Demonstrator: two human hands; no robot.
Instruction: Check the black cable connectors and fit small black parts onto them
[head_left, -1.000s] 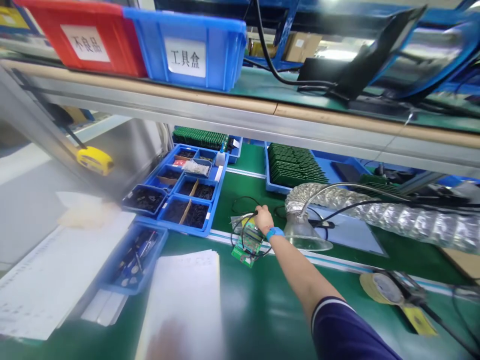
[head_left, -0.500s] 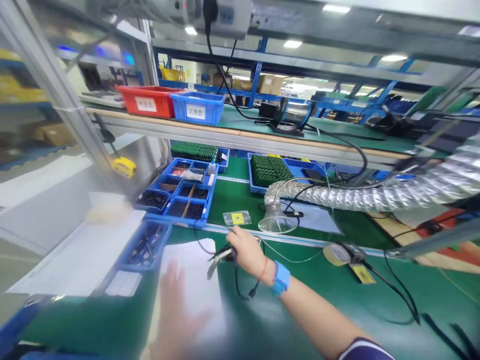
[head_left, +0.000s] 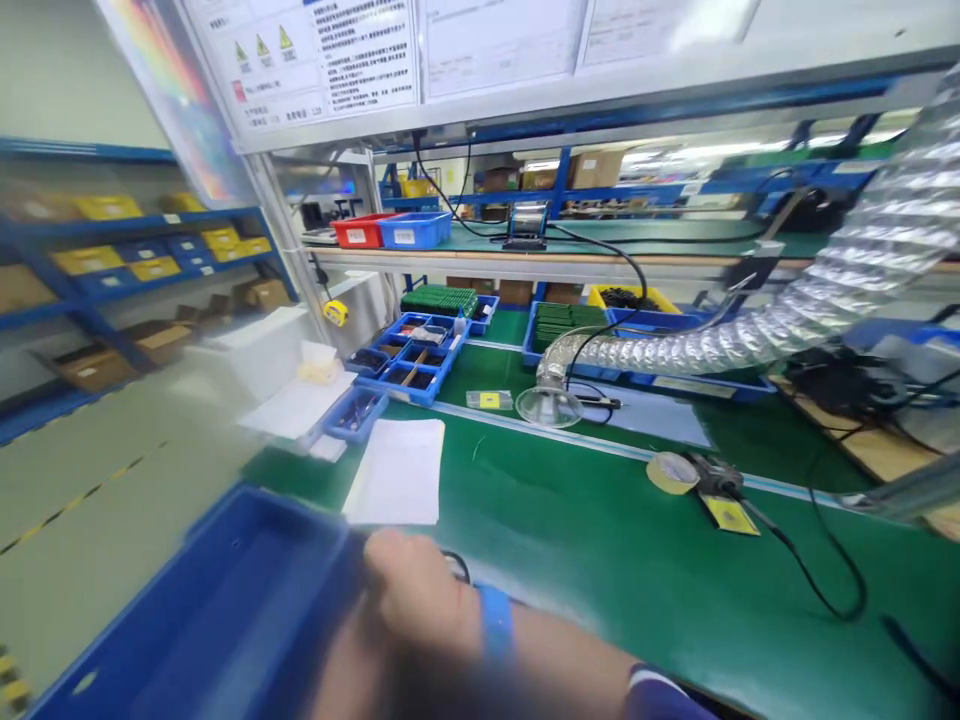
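My right hand (head_left: 420, 585), a blue band on its wrist, is closed at the near edge of the green bench (head_left: 555, 530). A black cable (head_left: 456, 566) shows just behind it, and the rest of what it grips is blurred. Below and left of it is my left hand (head_left: 349, 650), smeared by motion, its fingers hidden. Both are beside the right side of a large blue bin (head_left: 202, 590). White papers (head_left: 399, 470) lie on the bench beyond my hands.
Blue compartment trays (head_left: 420, 360) and green boards (head_left: 439, 300) stand at the back. A clear funnel (head_left: 550, 406) on a silver duct (head_left: 690, 352) hangs over the bench. Tape (head_left: 671, 473) lies at the right, near a black cable (head_left: 810, 590).
The view has swung left and back, bringing the blue bin into sight. My right hand has moved from beside the papers to the near edge with the cable. My left hand has left the papers.
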